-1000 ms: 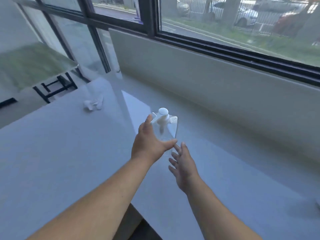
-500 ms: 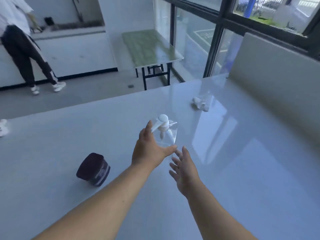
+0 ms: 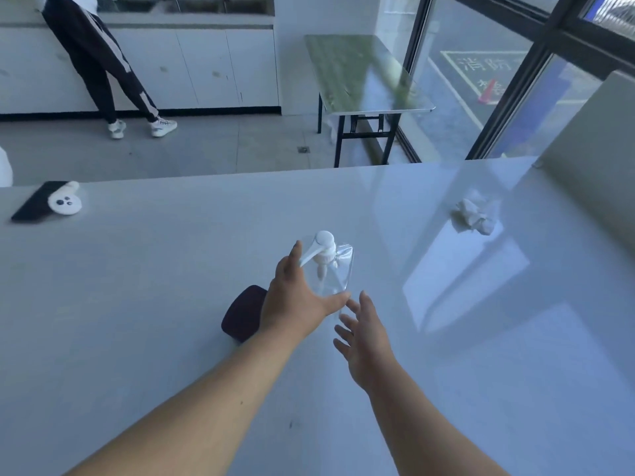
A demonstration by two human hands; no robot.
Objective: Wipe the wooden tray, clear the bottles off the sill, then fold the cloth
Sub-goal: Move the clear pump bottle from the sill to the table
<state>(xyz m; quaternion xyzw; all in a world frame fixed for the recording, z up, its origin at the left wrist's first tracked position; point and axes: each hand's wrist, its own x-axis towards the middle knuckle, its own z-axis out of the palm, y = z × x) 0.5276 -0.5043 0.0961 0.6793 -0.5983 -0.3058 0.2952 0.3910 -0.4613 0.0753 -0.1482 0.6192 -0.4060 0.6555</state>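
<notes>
My left hand grips a clear plastic pump bottle with a white pump head, held upright above the white table. Just below and right of the bottle, my right hand hovers with its fingers spread and nothing in it. A dark maroon jar lies on its side on the table, partly hidden behind my left wrist. No wooden tray is in view. A crumpled white cloth or tissue lies at the far right of the table.
A black phone with a white round object on it sits at the table's far left. Beyond the table's far edge stand a green-topped folding table and a person by white cabinets. The grey sill wall rises at the right.
My view has swung left from the window to the room. The bottle stays in my left hand, now above the table near the maroon jar. My right hand keeps its place below it.
</notes>
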